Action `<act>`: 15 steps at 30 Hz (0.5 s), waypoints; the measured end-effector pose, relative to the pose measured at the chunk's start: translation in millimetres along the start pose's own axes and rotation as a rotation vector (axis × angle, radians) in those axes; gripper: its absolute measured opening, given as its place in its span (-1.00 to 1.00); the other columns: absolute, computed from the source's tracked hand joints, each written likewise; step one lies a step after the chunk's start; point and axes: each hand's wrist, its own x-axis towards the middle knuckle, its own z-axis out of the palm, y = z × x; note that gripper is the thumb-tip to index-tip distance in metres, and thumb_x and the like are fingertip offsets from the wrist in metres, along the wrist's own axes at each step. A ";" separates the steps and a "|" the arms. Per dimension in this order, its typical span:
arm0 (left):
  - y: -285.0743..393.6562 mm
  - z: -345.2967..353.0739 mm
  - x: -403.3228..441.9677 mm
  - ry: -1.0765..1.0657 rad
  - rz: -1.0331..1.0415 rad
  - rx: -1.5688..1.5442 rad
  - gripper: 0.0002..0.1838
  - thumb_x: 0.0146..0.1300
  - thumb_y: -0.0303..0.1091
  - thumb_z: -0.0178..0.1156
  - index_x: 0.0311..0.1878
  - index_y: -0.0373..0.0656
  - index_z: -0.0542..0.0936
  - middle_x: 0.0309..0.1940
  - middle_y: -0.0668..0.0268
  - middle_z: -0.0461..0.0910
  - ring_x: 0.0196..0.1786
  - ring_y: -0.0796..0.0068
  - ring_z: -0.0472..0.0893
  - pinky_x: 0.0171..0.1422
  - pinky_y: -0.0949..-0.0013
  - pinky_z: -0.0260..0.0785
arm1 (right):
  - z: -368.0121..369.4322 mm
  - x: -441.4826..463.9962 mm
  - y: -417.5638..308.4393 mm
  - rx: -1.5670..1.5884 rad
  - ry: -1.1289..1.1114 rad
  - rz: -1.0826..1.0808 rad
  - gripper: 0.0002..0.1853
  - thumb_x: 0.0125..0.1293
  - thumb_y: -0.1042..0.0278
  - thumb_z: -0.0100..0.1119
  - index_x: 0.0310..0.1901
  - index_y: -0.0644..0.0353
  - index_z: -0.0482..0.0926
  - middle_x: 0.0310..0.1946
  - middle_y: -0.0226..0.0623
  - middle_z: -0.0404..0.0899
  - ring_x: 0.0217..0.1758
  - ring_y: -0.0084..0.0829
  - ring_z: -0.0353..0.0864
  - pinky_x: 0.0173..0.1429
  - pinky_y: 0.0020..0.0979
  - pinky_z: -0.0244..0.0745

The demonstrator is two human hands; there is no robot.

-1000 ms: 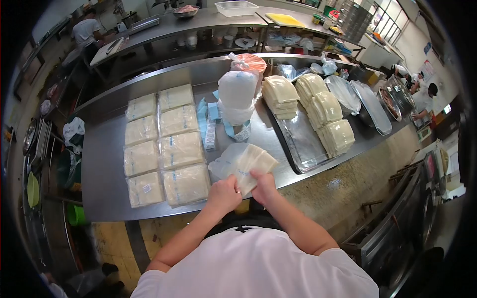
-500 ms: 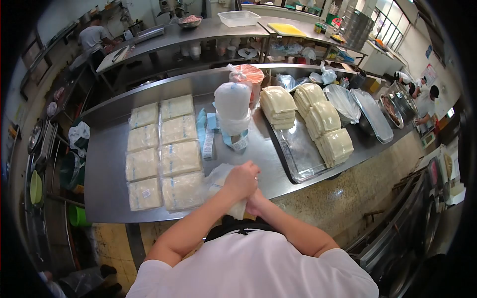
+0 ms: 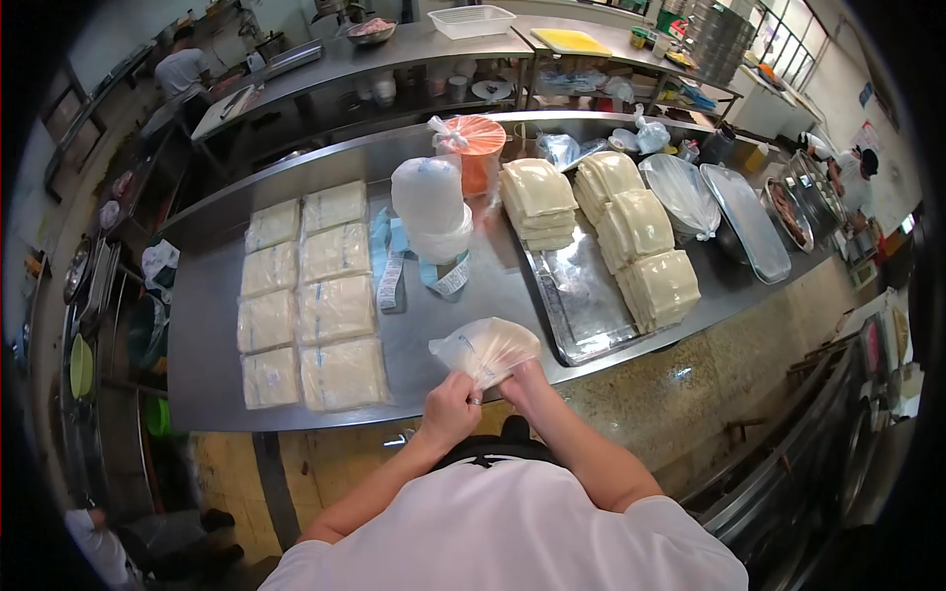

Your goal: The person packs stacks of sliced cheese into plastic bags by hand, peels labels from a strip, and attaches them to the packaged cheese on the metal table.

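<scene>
Just off the front edge of the steel table, both hands hold a clear plastic bag (image 3: pixel 498 350) with pale, flat sheets inside. My left hand (image 3: pixel 453 406), a ring on one finger, is closed on the bag's near left edge. My right hand (image 3: pixel 525 384) grips its near right side, with the fingertips hidden by the bag. Left of them lie two rows of flat, pale bagged packs (image 3: pixel 340 374). To the right, stacks of pale square sheets (image 3: pixel 658 286) sit on a metal tray (image 3: pixel 591 345). Blue-and-white label strips (image 3: pixel 390 281) lie beyond the hands.
A roll of plastic bags (image 3: pixel 429 197) stands mid-table before an orange tub (image 3: pixel 483 148) wrapped in plastic. Lidded containers (image 3: pixel 744 222) line the right end. A raised back edge (image 3: pixel 394 143) bounds the steel table (image 3: pixel 212 345). Other people work at far left and far right.
The plastic bag has come up from low by my body to above the table's front edge, its sheets now showing. My hands, crossed over before, have moved apart, one at each side of the bag.
</scene>
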 end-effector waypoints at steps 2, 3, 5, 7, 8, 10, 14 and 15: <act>-10.5 13.4 -7.8 -0.017 -0.076 0.049 -0.92 0.21 -0.44 0.25 -0.31 -0.19 0.53 -0.33 0.01 0.58 -0.29 -0.18 0.61 -0.18 -0.10 0.48 | -1.7 7.8 0.6 0.029 -0.028 -0.020 -0.53 0.42 0.58 0.10 0.35 0.18 0.43 0.26 -0.06 0.52 0.35 0.03 0.53 0.47 0.23 0.44; -7.7 14.7 -11.4 -0.019 -0.078 0.047 -0.92 0.21 -0.44 0.25 -0.33 -0.19 0.54 -0.34 0.00 0.59 -0.29 -0.18 0.62 -0.18 -0.09 0.49 | -8.1 10.9 3.0 0.025 -0.034 -0.028 -0.55 0.42 0.55 0.11 0.33 0.19 0.44 0.24 -0.05 0.54 0.33 0.04 0.54 0.45 0.24 0.44; -2.7 17.8 -12.0 -0.017 -0.072 0.043 -0.93 0.20 -0.45 0.24 -0.36 -0.19 0.55 -0.37 -0.01 0.60 -0.29 -0.19 0.63 -0.18 -0.09 0.50 | -18.1 19.6 8.4 0.016 -0.056 -0.050 -0.57 0.41 0.49 0.13 0.30 0.22 0.47 0.18 -0.02 0.58 0.28 0.04 0.58 0.43 0.25 0.46; 6.2 17.5 -7.2 -0.007 -0.092 0.032 -0.91 0.20 -0.41 0.24 -0.37 -0.20 0.56 -0.36 -0.02 0.62 -0.27 -0.19 0.64 -0.15 -0.11 0.51 | -35.5 35.5 16.3 0.044 -0.040 0.038 -0.55 0.39 0.51 0.16 0.31 0.22 0.46 0.18 -0.01 0.57 0.24 0.07 0.60 0.42 0.28 0.45; 8.6 18.3 -3.0 0.005 -0.099 0.026 -0.89 0.20 -0.39 0.24 -0.38 -0.20 0.57 -0.35 -0.03 0.63 -0.27 -0.19 0.65 -0.14 -0.12 0.52 | -42.0 44.9 17.9 0.054 -0.038 0.080 -0.54 0.38 0.51 0.18 0.31 0.22 0.46 0.19 0.00 0.57 0.22 0.09 0.61 0.41 0.30 0.45; -3.6 33.0 -15.3 -0.115 -0.188 0.084 -0.87 0.19 -0.37 0.26 -0.41 -0.21 0.58 -0.38 -0.01 0.64 -0.29 -0.18 0.65 -0.16 -0.11 0.50 | -32.7 42.1 16.3 -0.025 -0.059 0.121 -0.54 0.41 0.47 0.21 0.32 0.21 0.45 0.16 -0.03 0.59 0.20 0.08 0.62 0.38 0.28 0.49; 2.6 35.0 -16.0 -0.161 -0.238 0.023 -0.82 0.21 -0.29 0.27 -0.40 -0.20 0.65 -0.36 -0.01 0.68 -0.27 -0.17 0.67 -0.13 -0.11 0.51 | -27.5 56.0 26.6 -0.164 0.133 0.118 -0.57 0.43 0.39 0.25 0.28 0.23 0.47 0.05 -0.04 0.65 0.09 0.07 0.68 0.27 0.21 0.60; 6.5 33.5 -15.9 -0.181 -0.259 0.040 -0.81 0.23 -0.27 0.26 -0.39 -0.20 0.66 -0.36 -0.01 0.68 -0.26 -0.16 0.68 -0.13 -0.10 0.51 | -24.4 53.2 26.4 -0.150 0.114 0.178 -0.58 0.43 0.39 0.24 0.28 0.24 0.47 0.05 -0.03 0.65 0.08 0.07 0.68 0.24 0.20 0.61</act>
